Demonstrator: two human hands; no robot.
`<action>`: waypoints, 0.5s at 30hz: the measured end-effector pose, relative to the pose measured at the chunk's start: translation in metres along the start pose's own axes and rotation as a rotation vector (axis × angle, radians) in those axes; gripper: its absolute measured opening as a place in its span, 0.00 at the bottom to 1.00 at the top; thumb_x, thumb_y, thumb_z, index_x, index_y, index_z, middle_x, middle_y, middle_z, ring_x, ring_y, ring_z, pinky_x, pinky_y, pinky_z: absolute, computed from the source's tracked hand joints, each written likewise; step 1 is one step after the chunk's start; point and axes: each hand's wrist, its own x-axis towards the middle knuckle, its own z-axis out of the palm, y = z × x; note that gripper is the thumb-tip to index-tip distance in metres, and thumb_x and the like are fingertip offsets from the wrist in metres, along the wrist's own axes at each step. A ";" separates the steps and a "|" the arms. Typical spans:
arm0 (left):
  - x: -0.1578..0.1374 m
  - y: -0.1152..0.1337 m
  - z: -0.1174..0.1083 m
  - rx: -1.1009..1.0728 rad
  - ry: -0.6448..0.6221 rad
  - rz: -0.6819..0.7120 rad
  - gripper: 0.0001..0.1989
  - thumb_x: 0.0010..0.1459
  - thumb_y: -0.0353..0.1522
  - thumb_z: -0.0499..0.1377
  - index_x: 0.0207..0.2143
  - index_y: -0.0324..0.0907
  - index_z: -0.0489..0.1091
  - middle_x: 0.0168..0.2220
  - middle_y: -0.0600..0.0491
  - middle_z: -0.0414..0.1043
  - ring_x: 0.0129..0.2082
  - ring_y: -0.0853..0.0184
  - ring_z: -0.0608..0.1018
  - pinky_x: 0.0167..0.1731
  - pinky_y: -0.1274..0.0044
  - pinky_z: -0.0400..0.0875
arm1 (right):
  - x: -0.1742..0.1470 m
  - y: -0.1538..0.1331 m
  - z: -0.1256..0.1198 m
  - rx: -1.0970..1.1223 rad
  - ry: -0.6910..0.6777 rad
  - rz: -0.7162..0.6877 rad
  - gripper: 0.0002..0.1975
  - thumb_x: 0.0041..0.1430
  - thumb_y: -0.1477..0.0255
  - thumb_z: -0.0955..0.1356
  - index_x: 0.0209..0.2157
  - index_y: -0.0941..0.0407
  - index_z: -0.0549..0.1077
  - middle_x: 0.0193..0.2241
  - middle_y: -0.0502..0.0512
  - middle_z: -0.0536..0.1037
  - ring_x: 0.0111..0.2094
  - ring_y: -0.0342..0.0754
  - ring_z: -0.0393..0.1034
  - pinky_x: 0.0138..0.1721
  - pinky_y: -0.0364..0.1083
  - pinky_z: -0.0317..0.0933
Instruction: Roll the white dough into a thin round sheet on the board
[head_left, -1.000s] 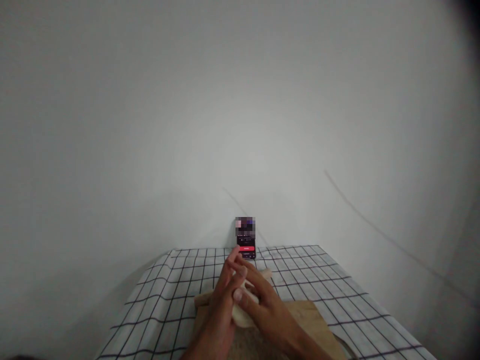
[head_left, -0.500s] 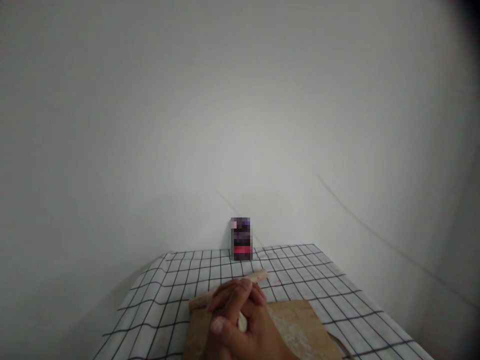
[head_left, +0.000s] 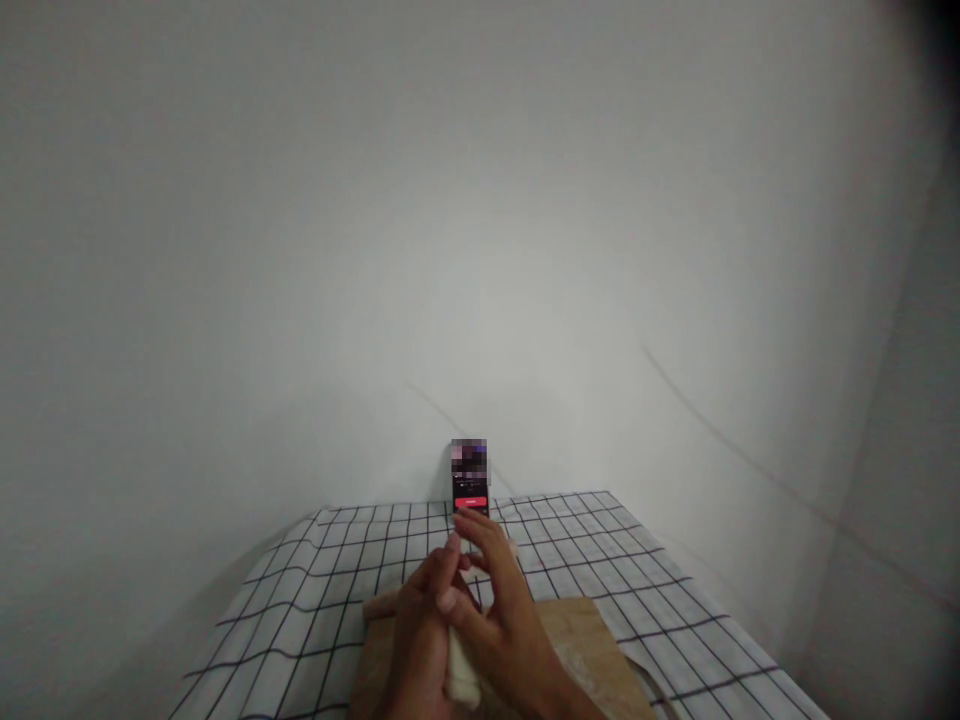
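Note:
A pale piece of dough [head_left: 463, 680] is pressed between my two palms, its lower end showing below them. My left hand [head_left: 421, 630] wraps the dough's left side, fingers bent and pointing up and forward. Against the other side lies my right hand [head_left: 510, 625], its fingers stretched forward and slightly apart, the thumb across the dough's top. Both hands are above a floured wooden board [head_left: 574, 630]. Behind them lies a wooden rolling pin [head_left: 381, 604], mostly hidden by the hands.
A phone [head_left: 470, 485] with a lit screen leans against the white wall [head_left: 480, 250] at the table's back. A checked black-and-white cloth [head_left: 292, 590] covers the table. Right of the board lies a thin curved object [head_left: 651, 683], only partly in view.
My fingers were interlaced around the dough and are now unlaced. My right hand's fingers have straightened forward, and more of the dough shows below. The view has shifted slightly.

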 end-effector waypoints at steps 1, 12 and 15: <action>0.003 0.002 -0.003 -0.033 0.010 -0.027 0.19 0.48 0.46 0.72 0.29 0.43 0.73 0.23 0.55 0.73 0.26 0.64 0.78 0.26 0.76 0.71 | 0.000 0.000 -0.001 0.035 -0.098 0.046 0.31 0.59 0.57 0.74 0.62 0.48 0.68 0.60 0.60 0.71 0.59 0.58 0.68 0.57 0.57 0.67; 0.024 0.017 -0.015 0.147 0.042 0.121 0.26 0.51 0.57 0.65 0.31 0.42 0.73 0.33 0.50 0.79 0.42 0.57 0.82 0.44 0.70 0.76 | -0.004 0.001 -0.006 0.171 -0.397 0.422 0.29 0.53 0.55 0.77 0.51 0.55 0.73 0.37 0.52 0.77 0.27 0.42 0.68 0.21 0.38 0.60; 0.023 0.016 -0.018 0.475 -0.053 0.175 0.29 0.53 0.59 0.59 0.34 0.42 0.76 0.39 0.45 0.81 0.46 0.52 0.80 0.49 0.65 0.74 | -0.002 0.001 -0.008 0.188 -0.354 0.380 0.35 0.56 0.58 0.75 0.62 0.52 0.65 0.46 0.54 0.76 0.32 0.45 0.70 0.24 0.40 0.63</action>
